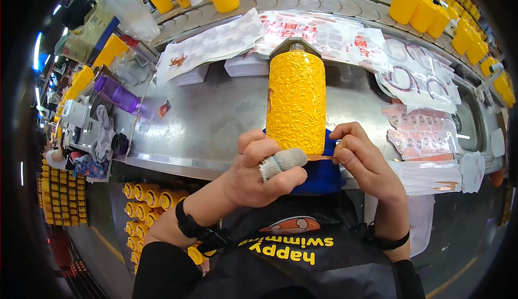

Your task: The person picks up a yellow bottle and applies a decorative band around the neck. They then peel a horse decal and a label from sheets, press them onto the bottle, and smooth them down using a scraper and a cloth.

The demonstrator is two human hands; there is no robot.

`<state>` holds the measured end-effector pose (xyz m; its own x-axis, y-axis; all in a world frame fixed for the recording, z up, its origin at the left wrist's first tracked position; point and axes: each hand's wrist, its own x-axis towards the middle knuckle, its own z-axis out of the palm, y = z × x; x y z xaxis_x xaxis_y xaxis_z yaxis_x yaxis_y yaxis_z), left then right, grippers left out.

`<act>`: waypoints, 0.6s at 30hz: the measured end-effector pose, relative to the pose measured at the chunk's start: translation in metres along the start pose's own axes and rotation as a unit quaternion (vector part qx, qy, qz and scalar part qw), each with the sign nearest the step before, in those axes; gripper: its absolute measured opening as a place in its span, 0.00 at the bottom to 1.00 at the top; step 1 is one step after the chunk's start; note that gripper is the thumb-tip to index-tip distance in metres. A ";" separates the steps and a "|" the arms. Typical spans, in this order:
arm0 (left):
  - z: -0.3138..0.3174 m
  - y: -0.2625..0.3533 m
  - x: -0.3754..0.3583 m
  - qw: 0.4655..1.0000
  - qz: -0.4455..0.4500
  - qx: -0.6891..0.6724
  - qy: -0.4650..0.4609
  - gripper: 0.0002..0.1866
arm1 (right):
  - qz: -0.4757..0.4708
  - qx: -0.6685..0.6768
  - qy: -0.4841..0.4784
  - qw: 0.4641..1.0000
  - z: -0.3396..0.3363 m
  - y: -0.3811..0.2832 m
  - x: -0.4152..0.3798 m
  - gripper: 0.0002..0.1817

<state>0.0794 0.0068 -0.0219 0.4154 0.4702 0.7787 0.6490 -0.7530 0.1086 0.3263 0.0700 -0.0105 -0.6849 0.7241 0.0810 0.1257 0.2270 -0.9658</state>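
Observation:
A yellow bottle [296,102] with raised scrollwork is in front of me, its narrow neck pointing away. At its lower left corner is my left hand [264,164], fingers curled, a knitted grey-white cover around one finger. What those fingers grip is hidden. Along the bottle's near edge runs a thin orange-brown strip [322,158], reaching the fingers of my right hand [364,161], which are pinched together at the lower right corner. Something blue [318,179] shows under and behind the bottle.
Printed sheets [210,42] lie along the table's far side, with more decal sheets [421,131] at the right. A purple bottle [116,94] is at the left. Beyond, a conveyor [302,2] carries yellow bottles. More yellow bottles [151,196] stand below the table's left front edge.

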 end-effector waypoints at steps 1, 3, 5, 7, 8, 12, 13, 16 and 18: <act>-0.001 0.000 0.001 1.000 0.014 0.013 -0.017 0.18 | 0.002 0.002 -0.005 1.000 -0.002 -0.001 -0.001 0.09; -0.005 -0.005 0.003 0.997 0.040 0.035 -0.054 0.18 | 0.012 0.007 -0.017 1.000 -0.003 -0.006 0.001 0.10; -0.002 -0.005 0.008 0.993 0.075 0.059 -0.066 0.18 | 0.001 0.008 -0.019 1.000 -0.005 -0.006 -0.002 0.11; 0.000 -0.001 0.010 0.992 0.087 0.066 -0.068 0.18 | -0.005 0.008 -0.021 1.000 -0.009 -0.008 -0.006 0.11; 0.001 -0.001 0.009 0.993 0.080 0.058 -0.066 0.18 | -0.005 0.008 -0.020 1.000 -0.011 -0.010 -0.007 0.11; 0.005 -0.010 -0.009 0.999 0.038 -0.008 -0.034 0.20 | -0.021 0.006 -0.024 0.999 -0.012 -0.011 -0.006 0.11; 0.005 -0.008 -0.008 0.998 0.043 0.001 -0.034 0.20 | -0.018 0.015 -0.025 0.999 -0.014 -0.012 -0.009 0.11; 0.003 -0.004 -0.004 0.997 0.054 0.030 -0.042 0.19 | -0.021 0.009 -0.027 0.999 -0.018 -0.011 -0.011 0.11; 0.000 -0.004 0.002 0.995 0.065 0.051 -0.058 0.17 | -0.036 -0.039 -0.018 0.998 -0.018 -0.001 -0.006 0.11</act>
<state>0.0776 0.0106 -0.0203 0.5672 0.4271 0.7042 0.6445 -0.7625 -0.0566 0.3437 0.0770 -0.0051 -0.7189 0.6808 0.1404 0.1286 0.3288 -0.9356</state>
